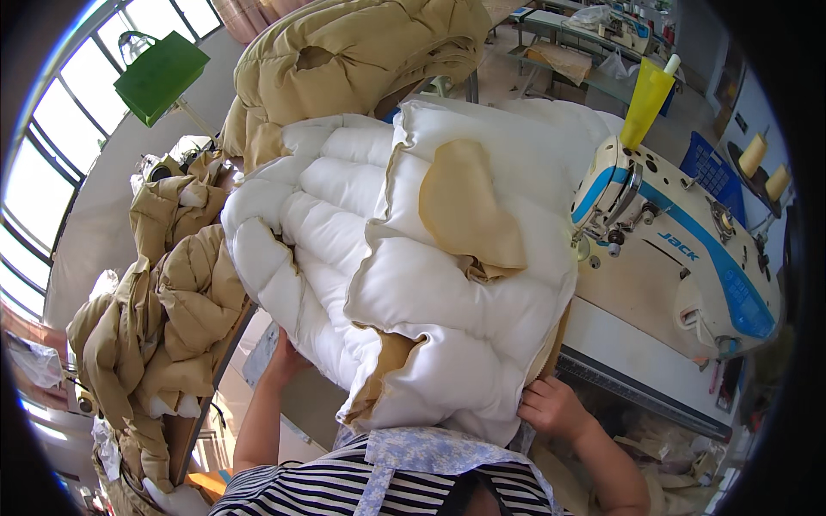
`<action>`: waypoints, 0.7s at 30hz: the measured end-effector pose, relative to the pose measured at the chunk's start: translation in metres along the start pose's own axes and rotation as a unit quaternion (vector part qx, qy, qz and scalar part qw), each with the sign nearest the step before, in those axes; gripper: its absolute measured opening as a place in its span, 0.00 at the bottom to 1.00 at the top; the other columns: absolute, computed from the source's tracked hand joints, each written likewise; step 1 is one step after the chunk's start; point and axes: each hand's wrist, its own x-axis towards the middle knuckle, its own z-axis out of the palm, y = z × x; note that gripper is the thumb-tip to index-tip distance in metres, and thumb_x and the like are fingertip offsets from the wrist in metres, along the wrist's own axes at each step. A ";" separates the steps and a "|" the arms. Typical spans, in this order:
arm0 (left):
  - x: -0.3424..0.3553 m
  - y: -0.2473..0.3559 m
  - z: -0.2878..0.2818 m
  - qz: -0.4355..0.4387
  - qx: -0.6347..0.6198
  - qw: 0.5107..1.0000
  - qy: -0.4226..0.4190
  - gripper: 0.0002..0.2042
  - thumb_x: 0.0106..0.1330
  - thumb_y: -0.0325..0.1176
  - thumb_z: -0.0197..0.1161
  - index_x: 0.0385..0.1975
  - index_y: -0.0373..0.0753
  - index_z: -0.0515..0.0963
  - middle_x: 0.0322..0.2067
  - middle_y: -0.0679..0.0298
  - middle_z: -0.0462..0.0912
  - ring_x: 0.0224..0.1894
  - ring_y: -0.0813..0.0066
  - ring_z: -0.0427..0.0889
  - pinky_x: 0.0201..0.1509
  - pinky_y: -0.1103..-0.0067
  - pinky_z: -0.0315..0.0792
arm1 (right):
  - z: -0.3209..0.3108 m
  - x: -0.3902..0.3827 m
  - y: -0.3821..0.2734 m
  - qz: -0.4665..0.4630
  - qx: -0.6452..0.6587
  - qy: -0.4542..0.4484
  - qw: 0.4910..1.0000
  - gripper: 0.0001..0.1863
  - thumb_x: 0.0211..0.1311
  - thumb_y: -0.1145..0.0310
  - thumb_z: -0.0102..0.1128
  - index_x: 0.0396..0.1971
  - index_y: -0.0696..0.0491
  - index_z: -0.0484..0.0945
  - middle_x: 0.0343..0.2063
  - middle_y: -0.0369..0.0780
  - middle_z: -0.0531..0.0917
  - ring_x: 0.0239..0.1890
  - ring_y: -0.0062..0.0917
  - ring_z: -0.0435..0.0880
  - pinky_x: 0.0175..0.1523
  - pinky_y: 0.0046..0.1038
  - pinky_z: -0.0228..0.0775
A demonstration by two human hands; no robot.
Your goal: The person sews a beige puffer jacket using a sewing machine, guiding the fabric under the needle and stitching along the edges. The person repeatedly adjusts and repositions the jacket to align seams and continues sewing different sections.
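Observation:
A white padded jacket (335, 224), turned inside out with tan fabric at its openings, spreads across my front and over the sewing table. On its upper right part lies a tan pocket bag (471, 211). My right hand (555, 406) is closed on the jacket's right edge, where a strip like a zipper runs. At the jacket's lower left edge is my left hand (286, 357), its fingers mostly hidden by the padding. The sewing machine (671, 249), white with a blue stripe, stands at the right, its needle end close beside the jacket's edge.
Tan padded garments (189, 292) are heaped at the left, with another tan padded bundle (361, 56) behind. A green bag-shaped object (162, 77) stands by the window. Thread cones (754, 153) and a blue basket (716, 176) are beyond the machine; a yellow cone-shaped holder (647, 103) rises above it.

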 end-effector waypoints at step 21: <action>0.050 0.585 0.175 0.353 0.763 0.461 0.284 0.28 0.71 0.56 0.55 0.54 0.34 0.78 0.47 0.54 0.85 0.48 0.57 0.85 0.54 0.65 0.76 | 0.106 0.139 -0.043 0.196 0.023 0.166 0.966 0.11 0.56 0.67 0.62 0.38 0.53 0.80 0.38 0.37 0.82 0.44 0.29 0.83 0.36 0.29 0.79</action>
